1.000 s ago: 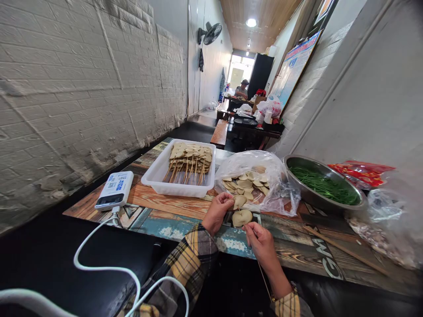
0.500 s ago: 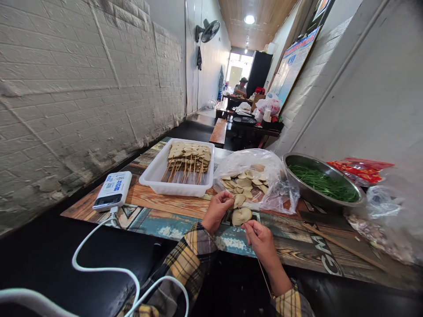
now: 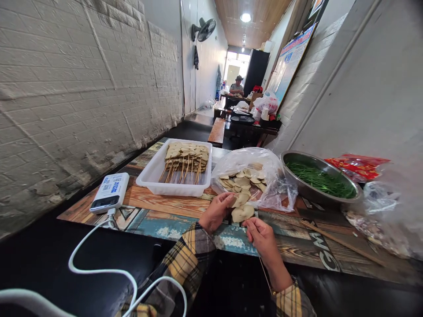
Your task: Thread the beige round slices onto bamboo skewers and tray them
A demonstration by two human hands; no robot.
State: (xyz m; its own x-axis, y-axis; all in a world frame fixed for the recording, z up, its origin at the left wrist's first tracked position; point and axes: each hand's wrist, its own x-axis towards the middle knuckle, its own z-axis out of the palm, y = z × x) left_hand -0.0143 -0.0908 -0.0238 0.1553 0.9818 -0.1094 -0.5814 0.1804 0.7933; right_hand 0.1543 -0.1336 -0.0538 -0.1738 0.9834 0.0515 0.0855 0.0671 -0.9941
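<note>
Clamping the upper slice (image 3: 240,200) by its left rim between the fingers of the left hand (image 3: 216,213), perhaps to steady it while leaving its face uncovered. Closed together at the right hand (image 3: 262,240), apparently on a thin skewer (image 3: 265,273), just below the lower slice (image 3: 243,213), likely for control close to the food. Holding both slices just inside the near edge of the desk (image 3: 175,204), with the skewer's point too hidden to trace.

Facing, directly beyond the fingers, a clear plastic bag (image 3: 246,156) opened toward the near edge, presumably for quick access to the loose slices (image 3: 241,180) inside. Flanked toward the far left by a white tray (image 3: 180,189) of loaded skewers (image 3: 187,154), stacked with bare ends aimed at the near edge, probably for tidiness and easy gripping. Bordered toward the far right by a steel bowl (image 3: 307,187) of green stalks (image 3: 320,178), seemingly kept aside. Edged at near right by a wooden stick (image 3: 340,242); near the left corner, by a white device (image 3: 110,189), perhaps put there to let its cable (image 3: 99,271) drop over the near edge.
</note>
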